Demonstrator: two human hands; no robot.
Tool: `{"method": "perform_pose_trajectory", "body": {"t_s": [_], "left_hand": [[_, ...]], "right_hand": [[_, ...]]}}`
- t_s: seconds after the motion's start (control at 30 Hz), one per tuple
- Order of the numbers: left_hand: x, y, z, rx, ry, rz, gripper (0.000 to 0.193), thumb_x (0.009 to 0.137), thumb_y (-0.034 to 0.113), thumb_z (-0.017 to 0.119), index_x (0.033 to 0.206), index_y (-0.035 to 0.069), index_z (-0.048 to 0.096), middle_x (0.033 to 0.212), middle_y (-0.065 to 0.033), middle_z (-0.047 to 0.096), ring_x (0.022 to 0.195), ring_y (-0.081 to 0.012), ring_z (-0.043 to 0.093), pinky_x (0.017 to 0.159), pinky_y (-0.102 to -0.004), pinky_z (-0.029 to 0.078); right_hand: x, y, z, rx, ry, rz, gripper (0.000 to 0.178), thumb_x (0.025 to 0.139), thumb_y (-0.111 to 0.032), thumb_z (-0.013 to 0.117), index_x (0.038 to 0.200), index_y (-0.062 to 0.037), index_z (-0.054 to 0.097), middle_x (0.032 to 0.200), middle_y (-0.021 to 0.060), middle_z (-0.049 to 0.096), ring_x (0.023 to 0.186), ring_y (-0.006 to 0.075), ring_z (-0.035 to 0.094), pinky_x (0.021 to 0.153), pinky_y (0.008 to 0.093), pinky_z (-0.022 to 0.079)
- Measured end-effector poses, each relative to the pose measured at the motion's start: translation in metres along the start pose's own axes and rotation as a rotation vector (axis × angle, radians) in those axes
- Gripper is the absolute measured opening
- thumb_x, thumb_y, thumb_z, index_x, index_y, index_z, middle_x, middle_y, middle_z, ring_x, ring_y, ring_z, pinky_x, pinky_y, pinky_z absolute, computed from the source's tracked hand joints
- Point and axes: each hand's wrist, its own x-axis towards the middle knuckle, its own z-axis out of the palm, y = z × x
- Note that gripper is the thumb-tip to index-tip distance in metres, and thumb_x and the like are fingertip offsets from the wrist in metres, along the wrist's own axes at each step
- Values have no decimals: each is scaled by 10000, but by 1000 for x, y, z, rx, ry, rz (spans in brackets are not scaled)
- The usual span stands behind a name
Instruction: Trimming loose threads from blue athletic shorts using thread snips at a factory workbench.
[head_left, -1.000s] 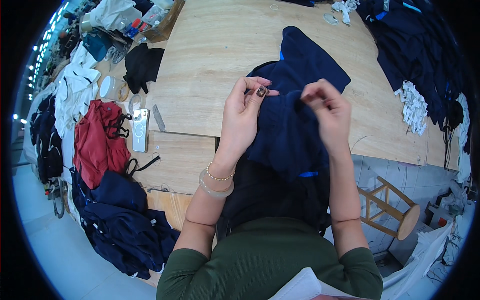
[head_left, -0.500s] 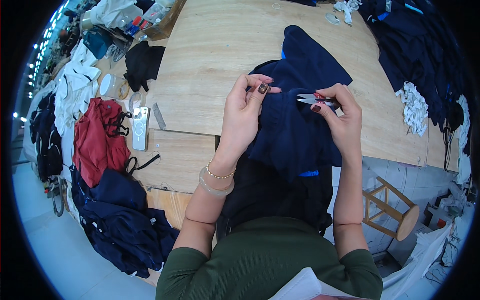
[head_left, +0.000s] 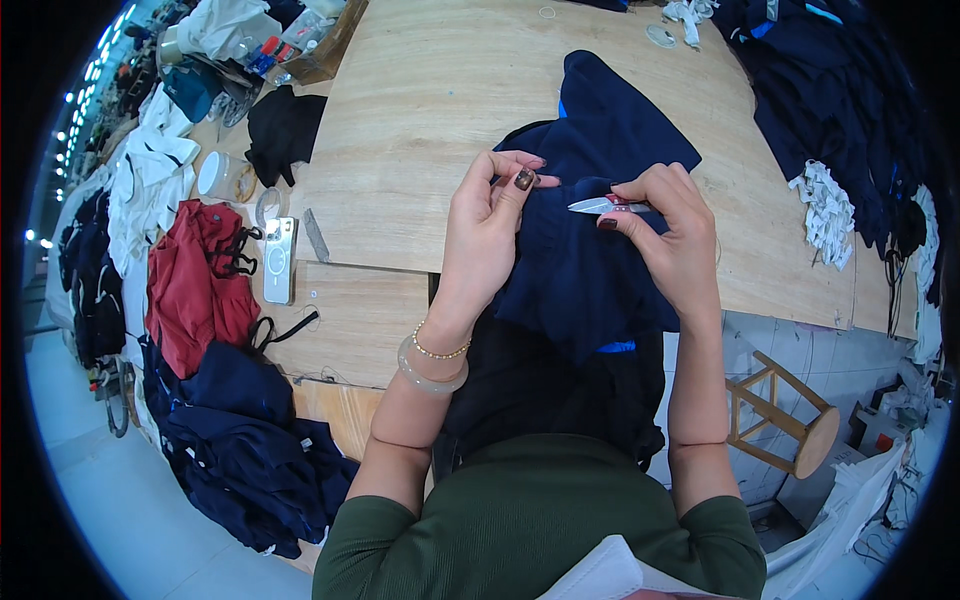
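Note:
A dark navy garment (head_left: 600,270) with bright blue bits at its edges hangs over the table's near edge and onto my lap. My left hand (head_left: 492,215) pinches its upper left part between thumb and fingers. In my right hand (head_left: 668,220) are small thread snips (head_left: 598,205) with red on the grip, held just above the cloth. Their blades are pressed together and point left, toward my left hand. Any thread between the hands is too fine to make out.
On the wooden table (head_left: 440,100) to the left lie a phone (head_left: 280,260), a red garment (head_left: 195,290) and a clear tub (head_left: 220,176). Navy garments (head_left: 830,110) and white strips (head_left: 827,215) are at the right. A wooden stool (head_left: 790,420) lies tipped below.
My right hand has moved left with the snips, nearer my left hand. The blades, apart before, have closed. My left hand stays in place.

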Motion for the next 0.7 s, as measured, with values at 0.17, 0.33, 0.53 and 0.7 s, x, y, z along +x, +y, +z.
{"method": "perform_pose_trajectory", "body": {"t_s": [0.17, 0.33, 0.53, 0.7], "left_hand": [[-1, -2, 2, -20, 18, 12, 85, 1014, 78, 495, 991, 12, 544, 1112, -80, 624, 822, -36, 609, 512, -163, 327], [-1, -4, 3, -122, -20, 16, 128, 1035, 137, 472, 999, 37, 541, 1087, -65, 624, 900, -60, 622, 526, -165, 342], [-8, -8, -9, -173, -101, 37, 254, 1066, 272, 384, 989, 55, 490, 1122, -134, 596, 1002, -178, 615, 772, -231, 473], [-13, -8, -15, -260, -183, 77, 456, 1067, 432, 247, 982, 41, 466, 1098, -173, 589, 988, -226, 606, 944, -348, 434]], "right_hand": [[3, 3, -1, 141, 16, 34, 173, 774, -116, 771, 867, -16, 664, 759, 27, 615, 734, 158, 535, 645, 285, 421], [27, 27, 6, 694, -59, 434, 190, 930, -190, 641, 1072, -70, 679, 776, -64, 563, 696, 27, 469, 590, 207, 358], [26, 54, 41, 1039, -685, 743, 50, 915, -65, 594, 962, -54, 610, 646, -69, 439, 485, 28, 339, 444, 198, 241], [32, 57, 67, 1267, -898, 709, 56, 931, -78, 573, 976, -65, 603, 670, -76, 457, 514, 13, 340, 465, 195, 251]]}}
